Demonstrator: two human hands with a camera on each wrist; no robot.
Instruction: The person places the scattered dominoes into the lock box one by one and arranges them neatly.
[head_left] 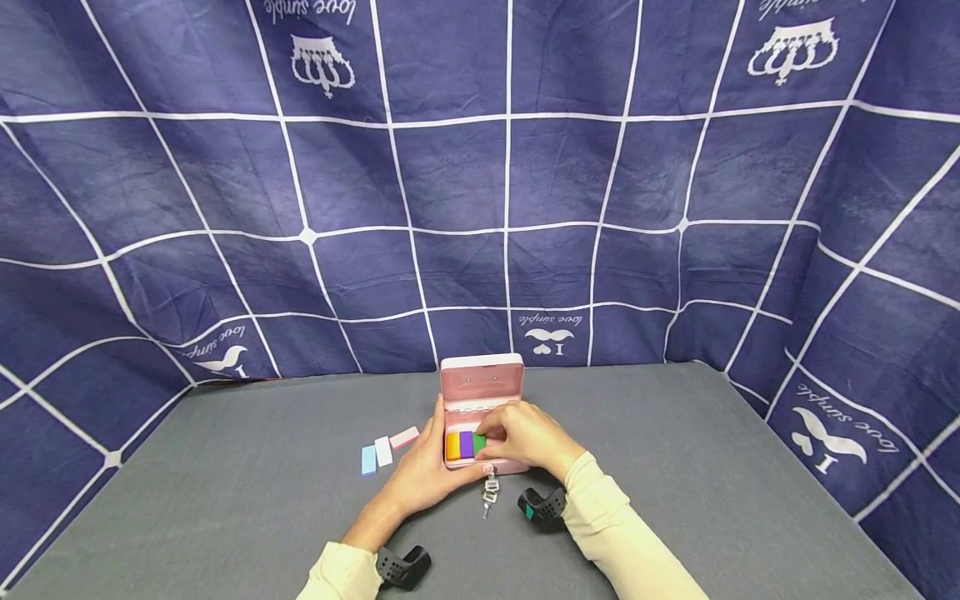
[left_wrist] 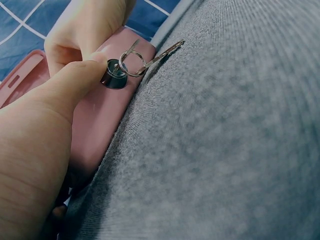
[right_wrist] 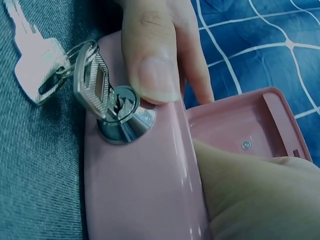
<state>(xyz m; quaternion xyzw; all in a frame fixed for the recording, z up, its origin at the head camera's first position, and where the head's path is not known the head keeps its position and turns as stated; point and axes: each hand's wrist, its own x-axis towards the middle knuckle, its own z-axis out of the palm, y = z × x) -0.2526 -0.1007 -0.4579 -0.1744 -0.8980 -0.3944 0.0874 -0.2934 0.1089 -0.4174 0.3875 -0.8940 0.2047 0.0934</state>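
A pink metal box [head_left: 513, 468] stands with its lid [head_left: 482, 382] up. Inside, orange [head_left: 453, 447], purple [head_left: 467, 445] and green [head_left: 478, 442] blocks lie side by side. The left hand [head_left: 427, 471] grips the box's left side, its thumb at the front wall by the lock [right_wrist: 122, 117]. A key is in the lock, with another key [right_wrist: 40, 67] hanging from the ring. The right hand [head_left: 525, 437] reaches into the box, thumb and fingers at the green block; the wrist views hide those fingertips inside the box.
Left of the box, a light blue block [head_left: 368, 460], a white block [head_left: 383, 451] and a pink block [head_left: 404, 437] lie on the grey table [head_left: 262, 483]. A blue checked cloth [head_left: 555, 183] hangs behind. Black straps [head_left: 403, 568] are on both wrists.
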